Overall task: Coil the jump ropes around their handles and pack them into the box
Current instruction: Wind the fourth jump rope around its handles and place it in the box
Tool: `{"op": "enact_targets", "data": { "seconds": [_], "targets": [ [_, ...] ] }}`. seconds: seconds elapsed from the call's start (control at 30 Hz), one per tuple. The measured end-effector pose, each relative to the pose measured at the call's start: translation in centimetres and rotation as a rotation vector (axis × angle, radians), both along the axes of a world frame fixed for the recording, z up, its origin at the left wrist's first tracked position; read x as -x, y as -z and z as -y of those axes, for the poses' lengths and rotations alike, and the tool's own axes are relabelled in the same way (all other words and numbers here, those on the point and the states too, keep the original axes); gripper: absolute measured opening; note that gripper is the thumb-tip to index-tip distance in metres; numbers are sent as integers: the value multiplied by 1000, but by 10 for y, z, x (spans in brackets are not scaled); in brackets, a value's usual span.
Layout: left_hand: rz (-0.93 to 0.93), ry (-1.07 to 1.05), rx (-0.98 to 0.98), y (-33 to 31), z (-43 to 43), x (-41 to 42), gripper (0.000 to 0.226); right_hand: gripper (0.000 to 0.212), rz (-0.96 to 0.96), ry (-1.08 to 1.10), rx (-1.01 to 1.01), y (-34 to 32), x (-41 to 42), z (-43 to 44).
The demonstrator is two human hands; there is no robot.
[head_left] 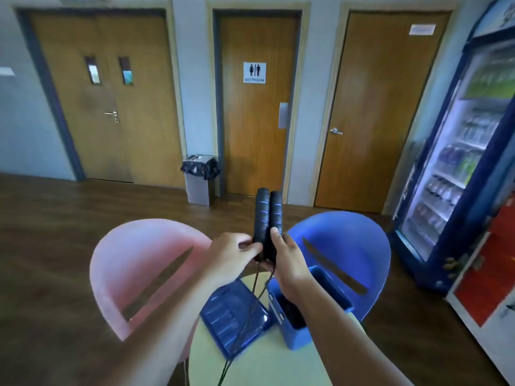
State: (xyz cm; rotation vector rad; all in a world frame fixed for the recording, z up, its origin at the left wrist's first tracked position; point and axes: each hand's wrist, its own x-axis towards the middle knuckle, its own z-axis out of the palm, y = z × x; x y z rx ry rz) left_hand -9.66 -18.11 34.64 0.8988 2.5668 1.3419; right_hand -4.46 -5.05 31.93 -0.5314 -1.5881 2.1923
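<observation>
While left hand (234, 250) and right hand (289, 260) pinch the handles (267, 215) together upright, the rope (250, 310) dangles beneath them, seemingly ready for coiling.

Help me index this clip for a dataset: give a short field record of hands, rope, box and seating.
left hand: pinches the handles low down
right hand: grips the handles from the right
handles: two black, side by side, upright
cord: hangs loose, uncoiled, over the lid
box: blue, open, on the table
lid: beside the box, on its left
chairs: pink chair left, blue chair right
</observation>
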Motion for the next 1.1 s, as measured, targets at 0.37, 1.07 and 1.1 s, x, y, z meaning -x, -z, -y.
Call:
{"op": "enact_targets", "data": {
  "seconds": [0.37,1.07,1.1],
  "targets": [
    [-178,66,-1,-70,-71,-19,27,30,-220,-164,-65,-68,-28,-80],
    [-1360,388,708,-193,-85,-1,57,56,-5,-604,-516,-166,-67,-133],
    [-1349,397,689,-192,-84,-2,53,57,1,-624,-542,-166,-69,-134]
  ]
}}
